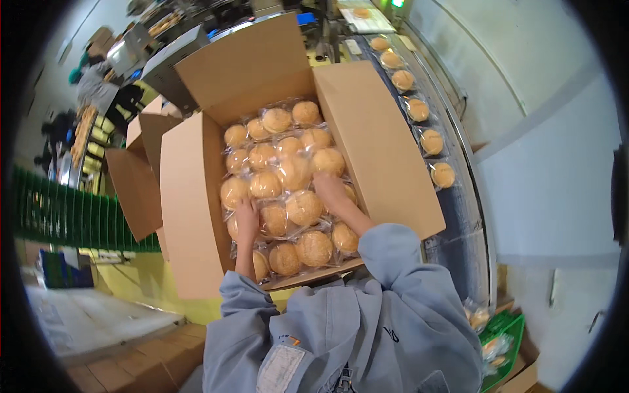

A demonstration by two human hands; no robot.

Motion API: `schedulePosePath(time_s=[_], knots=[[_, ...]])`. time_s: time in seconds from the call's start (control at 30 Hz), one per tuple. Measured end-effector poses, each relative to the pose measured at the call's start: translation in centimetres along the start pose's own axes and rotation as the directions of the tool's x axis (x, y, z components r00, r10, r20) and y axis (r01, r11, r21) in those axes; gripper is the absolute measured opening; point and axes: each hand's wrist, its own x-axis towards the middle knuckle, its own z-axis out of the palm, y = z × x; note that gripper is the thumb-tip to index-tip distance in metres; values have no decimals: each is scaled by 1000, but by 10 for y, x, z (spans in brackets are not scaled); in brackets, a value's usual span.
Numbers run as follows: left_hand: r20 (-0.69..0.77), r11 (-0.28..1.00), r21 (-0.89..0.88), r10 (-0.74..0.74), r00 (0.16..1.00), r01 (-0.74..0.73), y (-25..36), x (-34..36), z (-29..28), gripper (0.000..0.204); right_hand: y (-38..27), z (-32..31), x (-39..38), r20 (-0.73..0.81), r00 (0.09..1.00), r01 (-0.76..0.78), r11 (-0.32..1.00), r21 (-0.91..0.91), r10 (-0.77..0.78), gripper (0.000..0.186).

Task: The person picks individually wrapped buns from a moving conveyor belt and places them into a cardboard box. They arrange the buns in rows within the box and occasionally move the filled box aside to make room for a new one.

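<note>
An open cardboard box [380, 131] in front of me holds several layered rows of golden buns in clear bags [303, 208]. My left hand [247, 216] reaches into the box's left side, its fingers bent on a bagged bun [233, 192]. My right hand [327, 187] is farther in on the right side, fingers curled down on the plastic between buns, their tips partly hidden. Grey sleeves cover both forearms.
A conveyor [458, 223] along the right carries bagged buns [417, 110]. A green crate [508, 373] sits lower right. Another open box [131, 190], green stacked trays [59, 213] and co-workers [98, 88] are leftward. Flat cartons [144, 357] lie lower left.
</note>
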Motion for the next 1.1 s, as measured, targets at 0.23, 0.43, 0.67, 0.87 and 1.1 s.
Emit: schedulePosePath(time_s=[0.23,0.43,0.67,0.87,1.1], knots=[[263,947,316,-28,964,-59,35,24,-19,43,-28,-88,-119,-220,958,-106,939,326,185,14],[477,884,-465,283,832,-34,290,43,22,35,64,-139,-359,-618,381,-832,546,94,687,33],[437,539,-584,839,323,-607,473,-3,243,33,116,-79,-505,-559,-193,-954,-20,301,806,90],[730,519,-54,604,321,-853,468,-34,387,30,137,-187,-454,-236,-211,-909,-102,404,949,78],[833,694,61,361,420,-718,498,-30,352,19,152,-165,-518,92,-304,-945,-288,-153,948,59]])
